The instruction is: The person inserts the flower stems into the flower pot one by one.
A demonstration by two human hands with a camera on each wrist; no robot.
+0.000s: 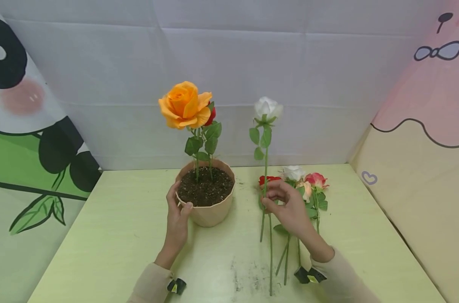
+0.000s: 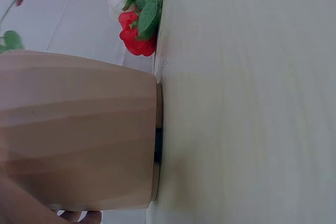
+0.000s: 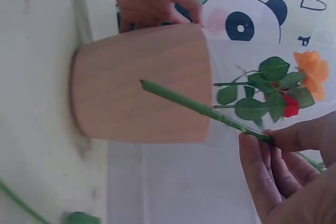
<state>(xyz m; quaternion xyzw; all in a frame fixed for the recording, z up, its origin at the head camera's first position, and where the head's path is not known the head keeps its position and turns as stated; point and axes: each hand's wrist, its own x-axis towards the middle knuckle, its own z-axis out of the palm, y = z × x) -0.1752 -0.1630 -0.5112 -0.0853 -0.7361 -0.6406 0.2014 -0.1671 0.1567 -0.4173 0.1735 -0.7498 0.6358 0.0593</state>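
My right hand (image 1: 290,208) pinches the green stem of a white rose (image 1: 268,108) between thumb and fingertips. The rose stands upright above the table, right of the pot. In the right wrist view, the stem's cut lower end (image 3: 149,85) points free in the air. My left hand (image 1: 177,221) holds the left side of a beige flower pot (image 1: 214,213), thumb at the rim and fingers along the wall. Dark soil (image 1: 204,189) fills the pot. An orange rose (image 1: 185,105) and a red rose (image 1: 212,116), partly hidden behind it, stand in the soil.
Several roses lie on the table to the right, among them a red rose (image 1: 269,180), a white rose (image 1: 293,172) and a pink rose (image 1: 317,180). Dark smudges mark the table (image 1: 138,235) near its front. A printed cloth (image 1: 229,67) hangs behind.
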